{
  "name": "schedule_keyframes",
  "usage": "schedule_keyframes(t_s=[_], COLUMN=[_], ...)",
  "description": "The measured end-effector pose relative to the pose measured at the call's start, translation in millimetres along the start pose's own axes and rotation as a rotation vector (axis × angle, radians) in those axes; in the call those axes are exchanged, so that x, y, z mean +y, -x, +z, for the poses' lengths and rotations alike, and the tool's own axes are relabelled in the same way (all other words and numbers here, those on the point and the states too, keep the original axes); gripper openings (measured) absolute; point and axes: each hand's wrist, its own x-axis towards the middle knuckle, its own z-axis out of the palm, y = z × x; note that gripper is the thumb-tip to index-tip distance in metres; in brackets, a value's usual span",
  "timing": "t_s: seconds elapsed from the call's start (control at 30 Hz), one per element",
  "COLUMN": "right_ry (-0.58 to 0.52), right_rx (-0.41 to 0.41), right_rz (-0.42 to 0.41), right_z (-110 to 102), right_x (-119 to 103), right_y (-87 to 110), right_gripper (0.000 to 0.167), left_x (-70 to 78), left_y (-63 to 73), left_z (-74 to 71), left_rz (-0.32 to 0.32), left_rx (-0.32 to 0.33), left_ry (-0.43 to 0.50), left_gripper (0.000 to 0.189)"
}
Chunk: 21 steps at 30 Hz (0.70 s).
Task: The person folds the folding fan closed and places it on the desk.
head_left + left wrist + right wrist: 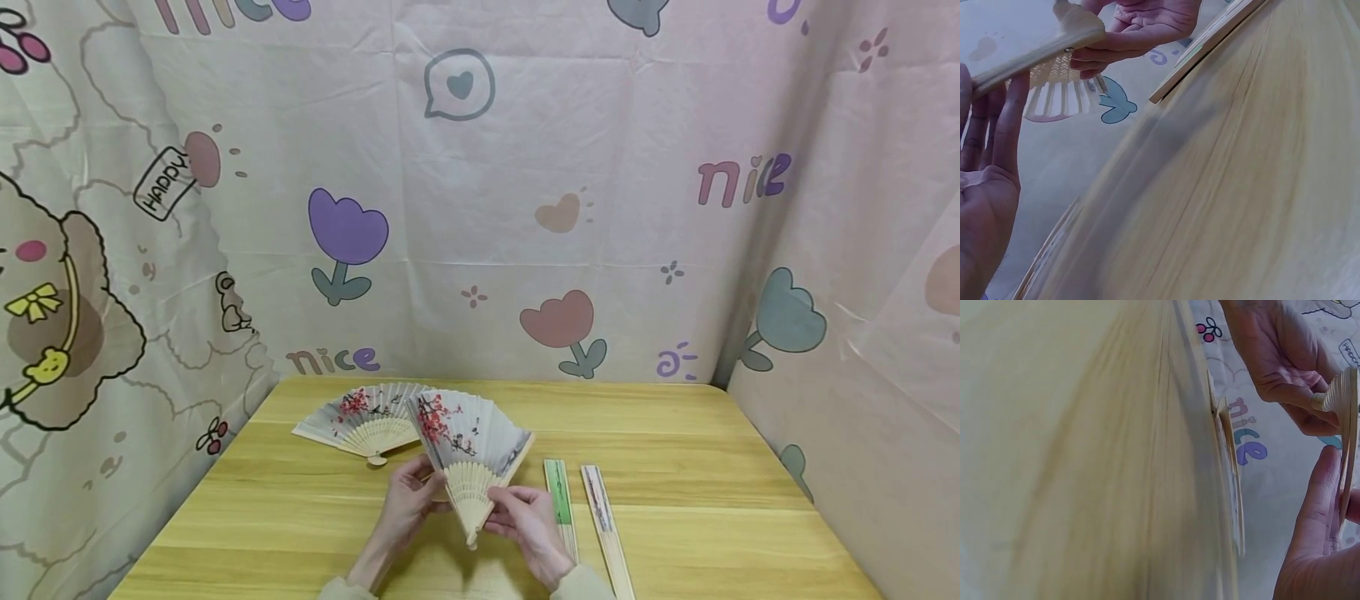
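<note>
A partly spread folding fan (471,421), pale with red blossoms and pale slatted ribs, is held up over the table between both hands. My left hand (408,502) pinches its left edge, thumb in front and fingers behind. On the opposite edge, low near the pivot, my right hand (531,521) grips the ribs between thumb and fingers. The left wrist view shows the fan's wooden guard (1041,59) side-on across the left fingers. From the right wrist the fan (1349,419) appears edge-on, its face hidden.
A similar blossom fan (352,423) lies spread at the back left of the wooden table (675,467). Right of my right hand lie two folded fans, one green (557,487) and one whitish (600,504). Printed curtains (480,208) hang behind and along the sides.
</note>
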Motion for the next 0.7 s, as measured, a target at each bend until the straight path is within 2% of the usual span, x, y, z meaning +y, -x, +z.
schedule_keyframes(t_s=[0.2, 0.3, 0.47, 0.7], right_ry=[0.000, 0.003, 0.040, 0.077], right_rx=[0.030, 0.029, 0.019, 0.015], right_rz=[0.007, -0.001, -0.029, -0.029], right_z=[-2.2, -2.0, -0.9, -0.9], right_x=[0.1, -0.2, -0.6, -0.5], right_y=[-1.7, -2.1, -1.0, -1.1], right_gripper=[0.019, 0.020, 0.031, 0.032], left_x=[-0.8, -2.4, -3.4, -2.2], left_y=[-0.6, -0.6, -0.6, 0.0], left_z=[0.3, -0.7, -1.5, -0.1], left_rz=[-0.038, -0.030, -0.034, -0.062], left_rx=[0.045, 0.044, 0.033, 0.050], left_ry=[-0.055, -0.055, -0.044, -0.054], left_gripper=[0.034, 0.035, 0.034, 0.032])
